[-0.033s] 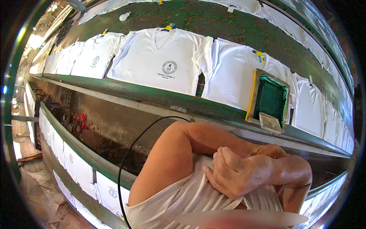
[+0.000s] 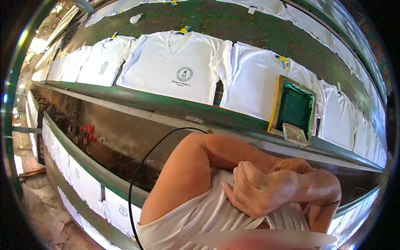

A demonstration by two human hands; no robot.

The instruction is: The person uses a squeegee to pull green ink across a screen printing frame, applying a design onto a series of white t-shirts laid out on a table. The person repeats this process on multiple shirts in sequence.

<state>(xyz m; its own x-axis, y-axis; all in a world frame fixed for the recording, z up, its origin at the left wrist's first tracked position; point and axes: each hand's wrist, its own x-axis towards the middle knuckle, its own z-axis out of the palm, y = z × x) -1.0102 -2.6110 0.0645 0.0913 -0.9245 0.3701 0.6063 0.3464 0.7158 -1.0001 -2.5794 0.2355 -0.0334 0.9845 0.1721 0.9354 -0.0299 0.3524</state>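
The right hand lies low in the view, its fingers curled and pinching a fold of the white undershirt the person wears, gripping the cloth against the chest. The left arm crosses in front of the body, bent at the elbow, and the left hand sits just behind the right one, mostly hidden by it; whether it is open or closed cannot be told. A thin black cable loops up and around beside the left arm.

Above and beyond the hands runs a long green bench, its edge bending with the lens. White T-shirts are laid flat on it in a row. The one straight above the left arm bears a small round print on the chest. The next shirt, above the right hand, is plain, and a wooden-framed printing screen with green mesh rests on its right side, a small squeegee-like block at the frame's near end.

Down to the left of the hands a lower bench carries more white shirts.
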